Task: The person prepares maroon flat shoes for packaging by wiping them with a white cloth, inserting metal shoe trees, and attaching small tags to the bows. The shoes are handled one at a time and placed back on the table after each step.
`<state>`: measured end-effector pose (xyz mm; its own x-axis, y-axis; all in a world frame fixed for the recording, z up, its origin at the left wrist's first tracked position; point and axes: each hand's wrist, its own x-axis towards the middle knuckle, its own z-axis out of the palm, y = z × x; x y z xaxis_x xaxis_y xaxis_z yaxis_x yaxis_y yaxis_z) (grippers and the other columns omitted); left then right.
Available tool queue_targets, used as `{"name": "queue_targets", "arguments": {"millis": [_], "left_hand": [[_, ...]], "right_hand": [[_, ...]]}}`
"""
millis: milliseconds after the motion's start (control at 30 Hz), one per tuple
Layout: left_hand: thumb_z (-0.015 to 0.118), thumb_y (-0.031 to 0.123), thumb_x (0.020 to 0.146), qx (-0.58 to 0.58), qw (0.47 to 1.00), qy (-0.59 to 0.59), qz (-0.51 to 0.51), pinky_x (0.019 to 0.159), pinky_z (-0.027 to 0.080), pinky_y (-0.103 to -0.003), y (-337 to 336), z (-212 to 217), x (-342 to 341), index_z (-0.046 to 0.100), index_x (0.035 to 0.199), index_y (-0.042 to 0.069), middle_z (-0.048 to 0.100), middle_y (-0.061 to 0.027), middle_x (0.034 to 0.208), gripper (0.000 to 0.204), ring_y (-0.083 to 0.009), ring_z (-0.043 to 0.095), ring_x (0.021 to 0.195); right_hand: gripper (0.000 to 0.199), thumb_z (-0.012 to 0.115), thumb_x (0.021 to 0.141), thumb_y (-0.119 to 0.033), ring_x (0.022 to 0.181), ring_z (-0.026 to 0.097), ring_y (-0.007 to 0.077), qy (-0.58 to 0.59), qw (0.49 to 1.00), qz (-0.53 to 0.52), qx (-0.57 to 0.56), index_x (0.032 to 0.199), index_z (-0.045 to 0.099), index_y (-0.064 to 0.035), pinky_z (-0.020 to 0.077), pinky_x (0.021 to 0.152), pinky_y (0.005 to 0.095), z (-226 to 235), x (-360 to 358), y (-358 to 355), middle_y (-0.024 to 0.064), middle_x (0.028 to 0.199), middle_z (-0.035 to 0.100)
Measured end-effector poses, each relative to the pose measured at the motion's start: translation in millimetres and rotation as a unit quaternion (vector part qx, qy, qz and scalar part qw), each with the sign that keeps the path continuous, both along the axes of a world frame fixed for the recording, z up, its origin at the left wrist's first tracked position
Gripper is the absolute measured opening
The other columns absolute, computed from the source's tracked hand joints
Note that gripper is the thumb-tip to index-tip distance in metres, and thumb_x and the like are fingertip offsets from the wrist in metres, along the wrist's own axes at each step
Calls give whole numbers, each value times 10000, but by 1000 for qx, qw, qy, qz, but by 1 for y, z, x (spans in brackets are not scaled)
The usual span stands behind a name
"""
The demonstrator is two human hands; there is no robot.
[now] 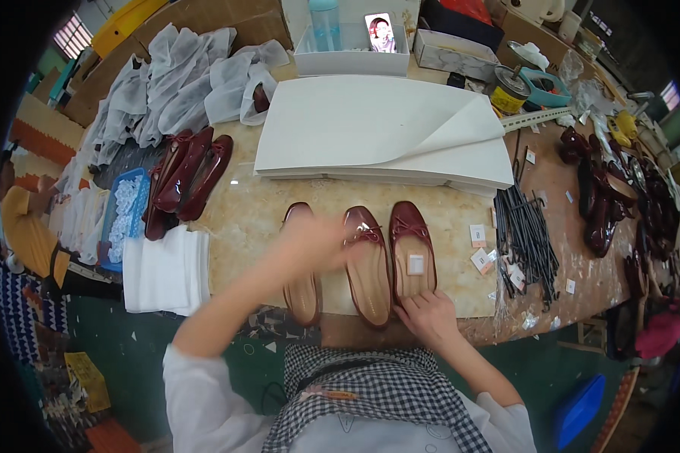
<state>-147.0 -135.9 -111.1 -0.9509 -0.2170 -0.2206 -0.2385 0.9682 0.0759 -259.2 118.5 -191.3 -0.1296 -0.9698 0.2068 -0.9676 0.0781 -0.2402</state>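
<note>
Three dark red ballet flats with bows stand side by side on the table before me, toes pointing away. My right hand (pixel 428 313) has its fingers closed on the heel of the right ballet flat (pixel 411 226); a small white-and-orange card (pixel 415 264) lies on its insole. My left hand (pixel 321 241), smeared by motion, reaches over the left ballet flat (pixel 302 300) to the toe side of the middle ballet flat (pixel 370 283). It covers part of the left shoe, and its fingers cannot be made out.
A stack of white paper (pixel 355 124) lies beyond the shoes. More red shoes (pixel 185 177), a folded white cloth (pixel 166 270) and a blue basket (pixel 112 226) are at left. Black sticks (pixel 525 238), small cards (pixel 481 261) and piled red shoes (pixel 601 196) lie right.
</note>
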Motion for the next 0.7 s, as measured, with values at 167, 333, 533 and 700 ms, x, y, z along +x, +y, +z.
{"name": "queue_targets", "arguments": {"millis": [167,333,533,700], "left_hand": [[560,434,893,-231,913,305,145,1006,336,-590,-131,-55,-100,471,1382,208,426,-219,1394,546,-403,412,1261],[608,272,865,-66,911,351,205,885,415,-542,-119,-64,-124,553,1290,137,562,-194,1125,449,-369,522,1074],[639,189,774,339,913,193,-120,965,417,-467,76,6,-16,586,797,45,602,-176,1005,155,-343,562,1079],[683,197,731,347,811,467,-58,1078,331,-454,79,-7,18,715,900,150,615,-169,1136,178,-279,491,1269]], "right_hand": [[372,719,774,-214,901,581,257,-78,997,-6,4,1096,634,-48,476,759,358,43,6,-1,96,903,629],[506,712,786,-118,1059,559,338,-231,955,-163,-87,1261,567,-21,476,881,377,47,5,22,167,1178,595],[396,611,890,-105,1125,583,248,-855,389,-246,-239,1268,558,-2,499,922,359,48,-6,-27,155,1224,598],[344,609,907,-111,1083,608,196,-886,443,-138,-27,1232,583,-1,486,941,342,31,11,-15,101,1198,619]]}}
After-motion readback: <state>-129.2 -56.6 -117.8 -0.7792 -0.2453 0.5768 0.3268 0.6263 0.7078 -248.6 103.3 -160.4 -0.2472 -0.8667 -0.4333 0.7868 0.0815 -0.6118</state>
